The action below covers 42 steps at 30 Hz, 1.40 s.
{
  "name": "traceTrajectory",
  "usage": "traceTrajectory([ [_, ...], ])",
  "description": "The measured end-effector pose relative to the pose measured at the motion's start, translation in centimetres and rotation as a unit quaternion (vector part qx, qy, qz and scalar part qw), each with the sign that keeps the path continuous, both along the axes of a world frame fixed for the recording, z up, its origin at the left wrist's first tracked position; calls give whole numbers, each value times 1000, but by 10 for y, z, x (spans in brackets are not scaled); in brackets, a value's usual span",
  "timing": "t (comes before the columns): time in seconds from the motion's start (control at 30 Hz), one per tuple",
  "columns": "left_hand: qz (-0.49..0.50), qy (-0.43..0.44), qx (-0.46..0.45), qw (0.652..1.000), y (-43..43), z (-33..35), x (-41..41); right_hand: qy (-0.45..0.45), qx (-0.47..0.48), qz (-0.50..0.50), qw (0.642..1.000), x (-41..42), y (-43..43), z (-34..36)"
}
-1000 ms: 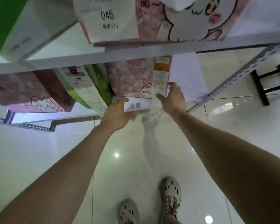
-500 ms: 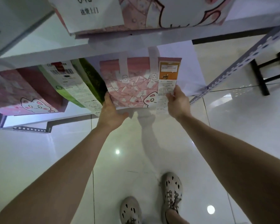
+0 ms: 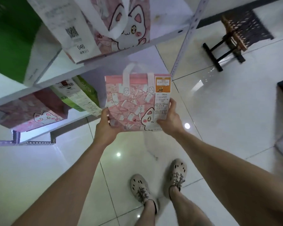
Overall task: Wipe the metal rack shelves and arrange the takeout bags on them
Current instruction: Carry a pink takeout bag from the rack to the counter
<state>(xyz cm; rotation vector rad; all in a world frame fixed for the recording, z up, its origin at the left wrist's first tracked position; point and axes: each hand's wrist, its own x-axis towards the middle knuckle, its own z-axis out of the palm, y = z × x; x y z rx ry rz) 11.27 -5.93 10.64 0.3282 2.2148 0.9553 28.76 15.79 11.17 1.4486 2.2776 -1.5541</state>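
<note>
Both hands — left hand [image 3: 107, 128] and right hand [image 3: 169, 121] — clamp the lower corners of a pink cat-print bag [image 3: 132, 103] (receipt attached), held upright before the lower shelf [image 3: 82, 115]. Squeezed only low, it could tip forward.

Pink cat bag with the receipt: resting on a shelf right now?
No. The pink cat bag is held clear of the shelf, gripped at its lower corners by the left hand and right hand.
</note>
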Motion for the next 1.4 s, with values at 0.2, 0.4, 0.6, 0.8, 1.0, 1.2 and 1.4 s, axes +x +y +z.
traceTrajectory([
  [0.2, -45, 8, 8, 999, 11, 84, 56, -6, 1, -63, 998, 77, -10, 81],
  [0.4, -91, 27, 55, 994, 56, 176, 130, 51, 45, -119, 991, 160, 10, 173],
  [0.6, -149, 45, 100, 983, 123, 268, 220, 77, 111, -161, 978, 269, 49, 268],
  [0.8, -237, 65, 162, 956, 224, 359, 311, 107, 169, -241, 950, 382, 100, 355],
  [1.0, -333, 111, 232, 907, 348, 433, 374, 135, 256, -312, 905, 463, 183, 431],
  [1.2, -409, 174, 288, 848, 499, 487, 416, 157, 352, -375, 843, 513, 279, 491],
  [1.4, -481, 173, 359, 781, 655, 536, 453, 136, 395, -435, 798, 548, 384, 545],
])
